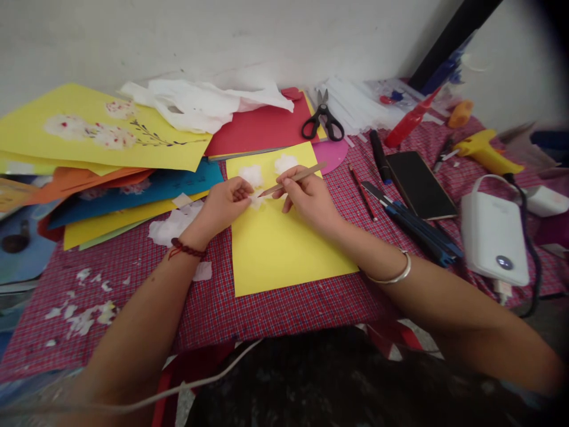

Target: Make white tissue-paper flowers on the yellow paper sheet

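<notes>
A yellow paper sheet [280, 243] lies on the red checked cloth [275, 308] in front of me. Near its top edge sit white tissue tufts [251, 174]. My left hand [224, 201] is curled, its fingertips pinching a small white tissue piece [256, 203] against the sheet. My right hand [306, 196] is closed round a thin wooden stick [293, 179], whose tip points left onto that tissue piece. A red thread bracelet circles my left wrist, a metal bangle my right.
Coloured paper sheets [102, 133] pile at the left under crumpled white tissue [200, 104]. Black scissors [323, 118], a red glue bottle [406, 124], pens [413, 222], a dark phone [420, 184], a yellow glue gun [482, 148] and a white power bank [493, 237] lie to the right. Tissue scraps litter the near left.
</notes>
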The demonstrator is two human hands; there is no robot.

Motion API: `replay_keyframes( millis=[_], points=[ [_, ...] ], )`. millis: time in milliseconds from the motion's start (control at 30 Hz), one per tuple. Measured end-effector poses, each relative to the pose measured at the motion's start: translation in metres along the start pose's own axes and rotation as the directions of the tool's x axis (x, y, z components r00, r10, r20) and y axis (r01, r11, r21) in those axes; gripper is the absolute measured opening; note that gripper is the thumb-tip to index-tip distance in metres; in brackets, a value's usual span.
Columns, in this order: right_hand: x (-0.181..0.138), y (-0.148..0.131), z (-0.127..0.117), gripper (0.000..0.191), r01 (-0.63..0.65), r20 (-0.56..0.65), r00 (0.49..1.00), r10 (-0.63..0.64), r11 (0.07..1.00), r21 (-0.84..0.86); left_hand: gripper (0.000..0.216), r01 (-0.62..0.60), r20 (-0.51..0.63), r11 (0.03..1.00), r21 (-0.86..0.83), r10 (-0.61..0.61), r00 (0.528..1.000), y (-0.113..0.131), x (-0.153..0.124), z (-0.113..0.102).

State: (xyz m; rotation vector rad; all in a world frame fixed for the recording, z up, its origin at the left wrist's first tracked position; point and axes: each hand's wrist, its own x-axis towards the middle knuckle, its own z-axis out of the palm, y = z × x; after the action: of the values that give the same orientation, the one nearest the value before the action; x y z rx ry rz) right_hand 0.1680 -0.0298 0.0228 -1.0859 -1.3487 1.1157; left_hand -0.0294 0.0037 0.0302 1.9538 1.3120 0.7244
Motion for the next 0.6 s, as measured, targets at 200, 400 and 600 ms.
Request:
replay_keyframes(
  millis=[200,400,600],
  points=[
    [-0.005,-0.001,0.002,0.024,0.121,0.003,0.993,-0.121,0.991,-0.053,0.009,-0.029,-0.011,0.999,0.041,0.030,0.999,-0.001,0.001,0.002],
    [-0.008,-0.004,0.005,0.017,0.117,0.152,0.986,-0.068,0.932,-0.342,0.010,-0.043,-0.021,0.999,0.028,0.044,0.999,-0.004,0.001,0.002],
    [-0.013,-0.018,0.007,0.026,0.256,0.291,0.954,-0.076,0.711,-0.655,0.012,-0.051,0.032,0.996,0.068,0.049,0.998,0.000,0.000,0.000]
  ],
)
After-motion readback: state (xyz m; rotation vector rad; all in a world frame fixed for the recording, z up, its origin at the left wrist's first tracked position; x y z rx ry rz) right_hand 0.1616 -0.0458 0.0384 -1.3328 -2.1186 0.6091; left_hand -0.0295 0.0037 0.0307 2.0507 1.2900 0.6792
